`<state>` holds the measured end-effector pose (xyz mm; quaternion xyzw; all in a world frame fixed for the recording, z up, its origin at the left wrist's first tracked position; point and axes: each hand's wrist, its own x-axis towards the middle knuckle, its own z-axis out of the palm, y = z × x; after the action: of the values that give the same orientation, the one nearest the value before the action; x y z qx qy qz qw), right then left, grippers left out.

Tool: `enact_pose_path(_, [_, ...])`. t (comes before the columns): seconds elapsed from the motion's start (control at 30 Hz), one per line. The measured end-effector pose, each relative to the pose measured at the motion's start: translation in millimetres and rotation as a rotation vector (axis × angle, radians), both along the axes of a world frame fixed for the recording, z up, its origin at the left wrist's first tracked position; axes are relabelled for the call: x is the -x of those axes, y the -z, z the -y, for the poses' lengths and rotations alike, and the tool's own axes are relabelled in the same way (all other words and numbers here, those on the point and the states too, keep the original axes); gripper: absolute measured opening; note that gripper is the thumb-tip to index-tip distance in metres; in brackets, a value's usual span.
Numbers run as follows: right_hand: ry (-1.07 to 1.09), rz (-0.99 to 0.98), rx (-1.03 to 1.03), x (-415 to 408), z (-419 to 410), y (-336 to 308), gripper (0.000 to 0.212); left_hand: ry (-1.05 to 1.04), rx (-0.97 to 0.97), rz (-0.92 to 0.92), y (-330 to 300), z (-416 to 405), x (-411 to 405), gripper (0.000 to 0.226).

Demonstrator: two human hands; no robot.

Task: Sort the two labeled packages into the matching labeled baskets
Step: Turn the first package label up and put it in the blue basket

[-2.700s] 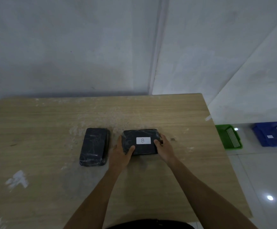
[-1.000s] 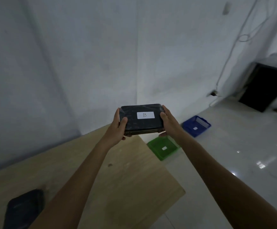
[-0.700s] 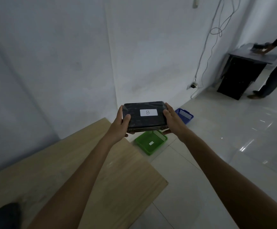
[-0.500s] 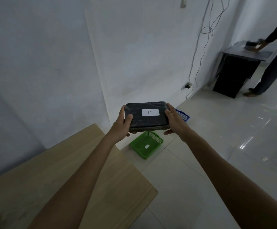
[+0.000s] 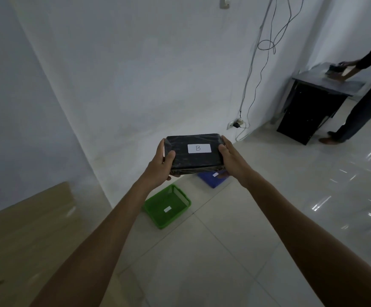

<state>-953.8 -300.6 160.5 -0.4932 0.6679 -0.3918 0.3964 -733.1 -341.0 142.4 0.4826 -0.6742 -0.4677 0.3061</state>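
I hold a black wrapped package (image 5: 186, 159) with a white label reading B out in front of me, in the air above the floor. My left hand (image 5: 161, 166) grips its left end and my right hand (image 5: 230, 159) grips its right end. Below it on the tiled floor lies a green basket (image 5: 158, 216) with a small white label inside. Behind that sits a blue basket (image 5: 211, 181), mostly hidden by the package and my right hand. The other package is out of view.
The wooden table (image 5: 25, 240) fills the lower left, its corner near my left forearm. A white wall runs behind the baskets, with cables hanging to a socket (image 5: 235, 124). At the far right a person (image 5: 361, 103) leans over a black cabinet (image 5: 308, 107).
I lifted the B package off the table with both hands and turned right toward the baskets. The view has swung further right and the blue basket has slipped behind the package.
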Motion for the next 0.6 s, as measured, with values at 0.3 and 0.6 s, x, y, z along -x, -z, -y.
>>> enact_pose_path(0.3, [-0.043,0.013,-0.002,127,131,27,0.049,-0.031,0.003,-0.027,24,125,123,0.057])
enact_pose_path(0.6, [-0.086,0.006,-0.037,229,294,56,0.051,-0.081,-0.048,-0.031,51,281,226,0.059])
